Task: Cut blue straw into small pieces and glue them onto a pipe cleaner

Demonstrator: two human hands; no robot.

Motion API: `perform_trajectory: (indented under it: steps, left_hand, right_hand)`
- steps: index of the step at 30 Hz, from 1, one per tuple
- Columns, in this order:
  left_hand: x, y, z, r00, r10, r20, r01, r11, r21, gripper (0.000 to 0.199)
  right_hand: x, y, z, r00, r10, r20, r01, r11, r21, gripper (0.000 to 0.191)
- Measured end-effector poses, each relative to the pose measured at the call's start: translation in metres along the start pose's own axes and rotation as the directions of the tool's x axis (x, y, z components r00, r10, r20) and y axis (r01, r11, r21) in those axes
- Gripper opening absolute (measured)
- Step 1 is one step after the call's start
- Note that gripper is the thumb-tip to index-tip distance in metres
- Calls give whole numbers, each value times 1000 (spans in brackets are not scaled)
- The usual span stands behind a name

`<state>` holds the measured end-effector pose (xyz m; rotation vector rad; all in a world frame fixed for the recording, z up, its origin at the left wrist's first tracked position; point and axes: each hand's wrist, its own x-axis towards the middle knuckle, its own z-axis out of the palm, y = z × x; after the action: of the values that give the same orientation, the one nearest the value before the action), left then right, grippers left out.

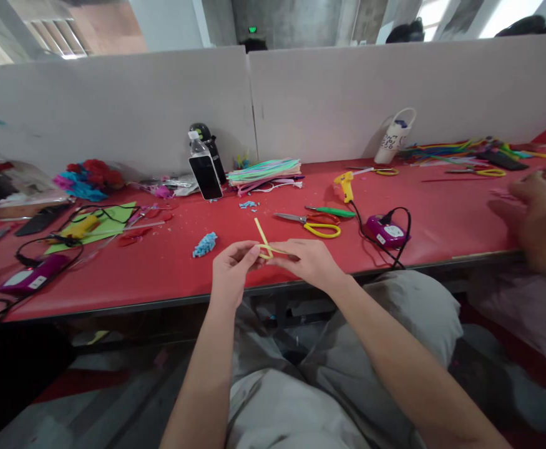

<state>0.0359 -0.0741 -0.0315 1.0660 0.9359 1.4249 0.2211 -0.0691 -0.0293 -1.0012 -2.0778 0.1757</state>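
Observation:
A thin yellow strip [262, 232] is bent into a small loop between my hands, one straight end pointing up and away over the red table. My left hand [235, 265] pinches the loop's left side between thumb and fingers. From the right, my right hand [307, 262] holds the other part of the strip in its fingertips. Left of my hands lies a clump of small light blue pieces [204, 244]. Scissors with yellow and red handles [322, 229] lie beyond my right hand, beside a green-handled tool [338, 212].
A yellow glue gun [344, 186] is wired to a purple box [387, 231] on the right. A phone [206, 177] leans on bottles at the back, near bundled pastel strips [266, 173]. Another person's hand [537, 206] is at far right. The table's front edge [160, 302] runs below my hands.

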Motion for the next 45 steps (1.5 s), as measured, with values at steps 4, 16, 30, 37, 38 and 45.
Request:
perform_trajectory:
  steps: [4,16,30,37,38,45]
  left_hand:
    - [1,-1,0,1000,3,-5,-3,1000,-16,25]
    - [0,0,-3,994,85,66,-91,990,105,33]
    - [-6,5,-10,876,432,213,-472,685,555,20]
    - [-5,6,-14,834,482,269,-539,603,589,17]
    - [-5,6,-13,827,485,283,-549,590,592,17]
    - [-6,8,-12,829,486,277,-541,573,615,18]
  right_hand:
    - [0,1,1,999,-34,-18,33,999,-39,29]
    - [-1,-1,-1,999,-22,-49,27,995,94,23]
    - [2,-7,-3,998,4,-65,11,971,239,18]
    - [2,-10,-1,998,40,-50,-25,961,274,17]
    - [2,-10,-1,998,51,-43,-37,957,287,17]
    - [2,-11,-3,995,98,-9,-89,937,337,19]
